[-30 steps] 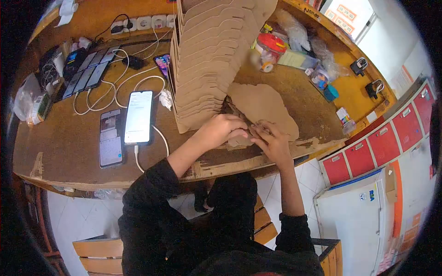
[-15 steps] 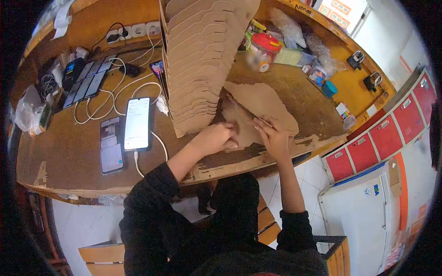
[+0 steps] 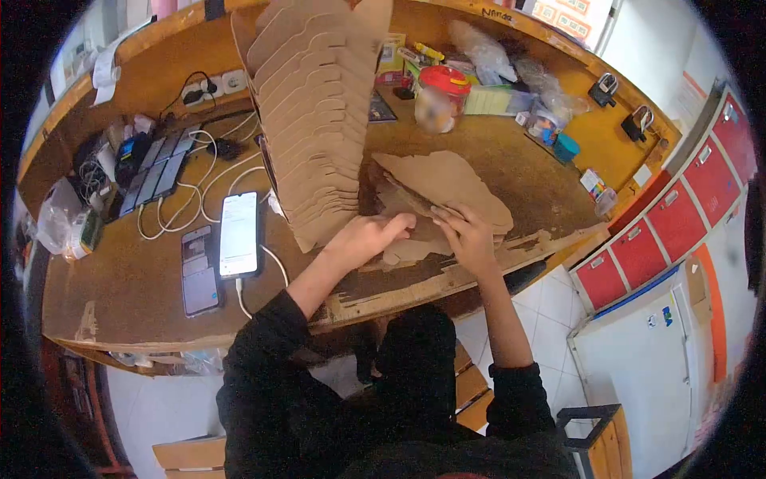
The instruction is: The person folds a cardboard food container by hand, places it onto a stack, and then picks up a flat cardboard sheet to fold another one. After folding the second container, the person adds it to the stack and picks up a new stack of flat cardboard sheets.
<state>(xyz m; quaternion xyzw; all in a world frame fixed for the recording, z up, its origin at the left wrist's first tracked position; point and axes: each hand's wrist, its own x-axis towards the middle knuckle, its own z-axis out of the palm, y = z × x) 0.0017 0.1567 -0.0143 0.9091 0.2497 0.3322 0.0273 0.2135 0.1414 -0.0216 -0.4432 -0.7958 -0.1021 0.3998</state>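
Observation:
Layered brown cardboard (image 3: 311, 120) stands tall on the wooden desk, its lower end close to my left hand (image 3: 373, 238). The fingers of that hand are curled together; anything between them is too small to make out. My right hand (image 3: 467, 238) pinches a small thin item over a flat brown piece (image 3: 447, 182) lying near the desk's front edge. What the item is cannot be made out. The two hands are apart, with the flat piece between and behind them.
A lit phone (image 3: 239, 235) and a darker phone (image 3: 199, 271) lie at the left, with white cables around them. More phones (image 3: 159, 168) rest farther back. A red-lidded jar (image 3: 441, 92), plastic bags and a teal cap (image 3: 566, 147) sit at the back right.
The view has shifted, so the cardboard stack appears farther left. My left hand's fingers have moved slightly upward and toward my right hand, which keeps its pinch.

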